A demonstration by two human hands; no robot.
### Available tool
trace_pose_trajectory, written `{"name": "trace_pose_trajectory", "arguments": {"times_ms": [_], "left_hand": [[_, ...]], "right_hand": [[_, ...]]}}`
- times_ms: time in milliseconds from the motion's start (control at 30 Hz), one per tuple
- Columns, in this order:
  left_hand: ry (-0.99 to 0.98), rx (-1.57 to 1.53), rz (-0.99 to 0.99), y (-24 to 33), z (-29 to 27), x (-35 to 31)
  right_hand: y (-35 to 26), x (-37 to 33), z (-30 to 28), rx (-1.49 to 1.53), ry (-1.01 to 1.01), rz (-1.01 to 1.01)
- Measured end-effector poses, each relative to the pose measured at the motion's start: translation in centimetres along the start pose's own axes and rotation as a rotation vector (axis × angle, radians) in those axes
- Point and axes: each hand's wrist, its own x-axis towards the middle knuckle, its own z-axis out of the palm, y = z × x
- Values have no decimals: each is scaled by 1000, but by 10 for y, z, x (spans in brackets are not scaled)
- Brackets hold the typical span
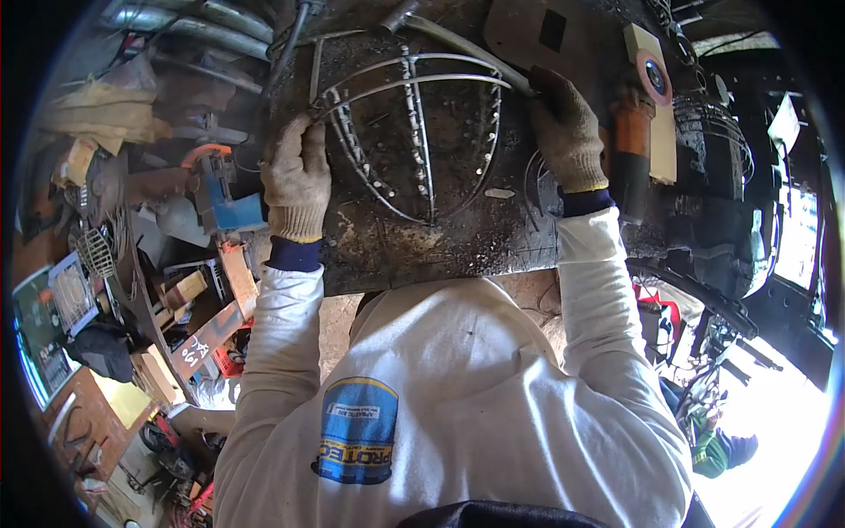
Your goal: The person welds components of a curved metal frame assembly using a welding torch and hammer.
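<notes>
A curved metal frame lies on the dark workbench, its bent rods meeting in a point nearest me. Short metal studs line its ribs, and two curved bars cross its far side. My left hand, in a tan knit glove, is closed at the frame's left corner, its fingertips partly hidden. My right hand, gloved alike, closes round the near end of a hammer's metal handle, just beside the frame's right corner. The hammer head points away at the far edge of view.
An orange angle grinder with a pinkish disc stands right of my right hand, beside a pale wooden strip. A thin T-shaped rod lies beyond my left hand. A blue tool and cluttered shelves are at left. Another person is at lower right.
</notes>
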Motion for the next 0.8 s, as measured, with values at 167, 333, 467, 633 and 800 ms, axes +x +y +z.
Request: {"name": "trace_pose_trajectory", "arguments": {"times_ms": [167,333,467,633,800], "left_hand": [[123,-90,54,3,7,2],[81,-344,-149,7,-9,2],[98,-353,-165,-12,-20,-3],[56,-587,-216,-29,-28,6],[98,-453,-205,-26,-33,4]], "right_hand": [[6,-1,-26,-24,-5,99],[28,0,-47,0,99,38],[23,2,-73,-494,152,-354],[21,-5,-82,-816,194,-441],[28,-1,-58,-340,92,-334]]}}
